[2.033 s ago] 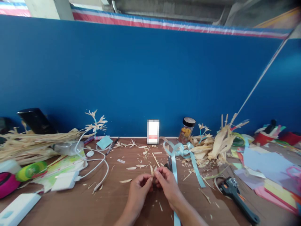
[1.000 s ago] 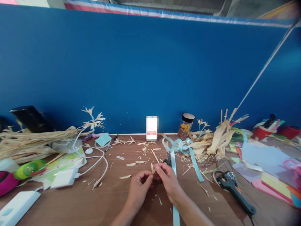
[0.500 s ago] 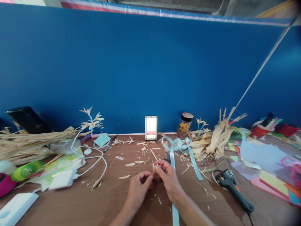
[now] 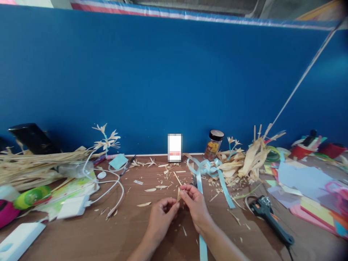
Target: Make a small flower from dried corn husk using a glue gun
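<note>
Between my two hands, over the middle of the table, is a small pale piece of dried corn husk (image 4: 178,195). The thumb and fingers of my left hand (image 4: 162,214) pinch its lower end. My right hand (image 4: 193,203) pinches the piece higher up on its right side. A thin pale stick (image 4: 177,178) lies just beyond the fingertips. Light blue ribbon (image 4: 199,185) runs beneath my right wrist. Cut husk petals (image 4: 144,204) and shavings are strewn around both hands.
A glue gun (image 4: 269,217) lies at right, near coloured paper (image 4: 301,181). Behind stand a lidded jar (image 4: 213,145) and a husk bundle (image 4: 252,159). White cables (image 4: 119,185), a husk flower (image 4: 107,139) and a power strip (image 4: 20,241) occupy the left. A blue panel (image 4: 174,79) closes the back.
My left hand and the husk piece have shifted very slightly to the right. The piece leans a little more to the right. Both hands keep their pinch.
</note>
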Motion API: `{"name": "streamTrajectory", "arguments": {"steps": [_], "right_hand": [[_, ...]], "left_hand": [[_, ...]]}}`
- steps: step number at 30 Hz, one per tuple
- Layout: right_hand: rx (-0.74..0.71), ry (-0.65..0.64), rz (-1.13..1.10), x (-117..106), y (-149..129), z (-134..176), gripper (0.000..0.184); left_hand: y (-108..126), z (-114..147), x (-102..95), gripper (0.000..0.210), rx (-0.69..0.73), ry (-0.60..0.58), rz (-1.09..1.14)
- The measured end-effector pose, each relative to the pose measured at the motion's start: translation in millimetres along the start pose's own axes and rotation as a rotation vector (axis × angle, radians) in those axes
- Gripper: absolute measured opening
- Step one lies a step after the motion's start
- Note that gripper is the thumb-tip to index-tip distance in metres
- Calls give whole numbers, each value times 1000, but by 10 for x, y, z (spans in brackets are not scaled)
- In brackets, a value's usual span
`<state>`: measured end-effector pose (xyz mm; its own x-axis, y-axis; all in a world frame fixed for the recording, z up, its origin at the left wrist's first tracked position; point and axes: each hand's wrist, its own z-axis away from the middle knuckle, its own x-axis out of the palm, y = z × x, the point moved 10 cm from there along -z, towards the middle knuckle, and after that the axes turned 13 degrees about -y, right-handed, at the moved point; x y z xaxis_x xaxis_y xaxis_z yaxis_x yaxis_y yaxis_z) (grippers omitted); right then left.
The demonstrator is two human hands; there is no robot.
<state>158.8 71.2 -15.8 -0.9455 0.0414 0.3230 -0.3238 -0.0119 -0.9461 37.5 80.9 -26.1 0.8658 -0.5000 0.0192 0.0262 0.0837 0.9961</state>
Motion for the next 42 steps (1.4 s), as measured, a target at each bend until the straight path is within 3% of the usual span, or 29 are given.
{"name": "streamTrajectory", "arguments": {"steps": [9, 14, 20, 26, 32, 36, 42], "right_hand": [[-19, -35, 57, 35, -24, -14, 20], [-48, -2, 73, 8, -70, -3, 19], [-105, 3, 118, 87, -246, 26, 20], [-159, 68, 170, -162, -777, 83, 23], [-218, 97, 389, -513, -1396, 310, 25], [-290, 88, 600, -503, -1720, 564, 24], [-341, 97, 894, -378, -2128, 1006, 18]], "left_hand": [[101, 30, -18, 20, 28, 45, -31], [-8, 26, -52, 23, -27, 74, 87], [4, 21, -51, 21, 12, 73, 165], [1, 63, -219, 26, 59, 215, 331], [343, 170, -440, 22, 224, 347, 438], [588, 271, -477, 22, 308, 374, 469], [765, 338, -375, 23, 270, 326, 488]]}}
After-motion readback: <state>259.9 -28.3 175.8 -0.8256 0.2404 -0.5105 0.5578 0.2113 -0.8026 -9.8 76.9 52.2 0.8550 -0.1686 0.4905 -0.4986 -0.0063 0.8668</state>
